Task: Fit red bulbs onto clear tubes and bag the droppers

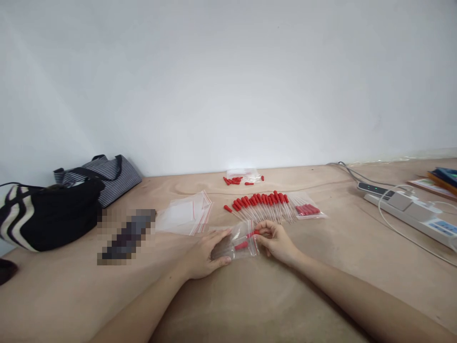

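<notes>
A clear zip bag [233,238] lies on the table between my hands, with a red-capped dropper [241,246] inside it. My left hand [207,252] rests at the bag's left part, thumb and fingers spread around it. At the bag's opening on the right, the closed fingers of my right hand [274,242] grip the red end of another dropper [253,233], which lies partly in the bag. Just behind, a row of droppers with red caps [264,200] is spread out. Beside that row is a filled bag of droppers [307,209].
Flat clear bags [182,214] lie left of the droppers, near a pixelated dark object [128,236]. Loose red caps [233,181] are near the wall. Black and striped bags [60,214] stand left; a power strip [414,214] with cables lies right.
</notes>
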Tool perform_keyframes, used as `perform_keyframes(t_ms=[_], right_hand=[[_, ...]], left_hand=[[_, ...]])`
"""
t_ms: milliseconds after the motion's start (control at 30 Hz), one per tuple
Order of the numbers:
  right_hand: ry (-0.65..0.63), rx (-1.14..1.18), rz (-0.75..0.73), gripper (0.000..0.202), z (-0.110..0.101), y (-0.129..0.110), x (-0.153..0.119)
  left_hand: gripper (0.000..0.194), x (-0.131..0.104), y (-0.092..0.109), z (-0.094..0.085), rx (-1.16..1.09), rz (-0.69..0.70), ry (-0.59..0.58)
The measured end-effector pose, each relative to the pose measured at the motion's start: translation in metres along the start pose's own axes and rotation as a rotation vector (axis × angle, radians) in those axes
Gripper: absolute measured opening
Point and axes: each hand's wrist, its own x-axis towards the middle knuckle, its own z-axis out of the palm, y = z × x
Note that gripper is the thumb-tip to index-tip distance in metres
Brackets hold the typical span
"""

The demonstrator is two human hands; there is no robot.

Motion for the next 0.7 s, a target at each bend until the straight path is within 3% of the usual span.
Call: perform_keyframes(t_ms=[267,400,500,600,700], right_hand=[[-0.264,-0.133,-0.068,0.019,0.009,-0.006,0.011],[-0.32,-0.313,-0.156,0.019,0.01,-0.004,0.015],[-0.37,-0.377,-0.069,0.021,0.002,-0.004,0.018],[-0.277,-0.413,-0.009,0.02,-0.013,-0.009,0.027],[0.004,-0.583,-0.099,0.013,-0.024,-0.019,0.042]], left_hand=[[0.059,0.001,0.0,0.001,-0.004,0.013,0.001],[0.057,0.001,-0.003,0.003,-0.008,0.025,0.005],[0.057,0.001,-0.004,0.004,-0.006,0.021,0.0],[0.054,0.001,-0.003,0.002,-0.007,0.033,-0.006],[0.051,0.002,-0.002,0.001,-0.014,0.06,-0.011]])
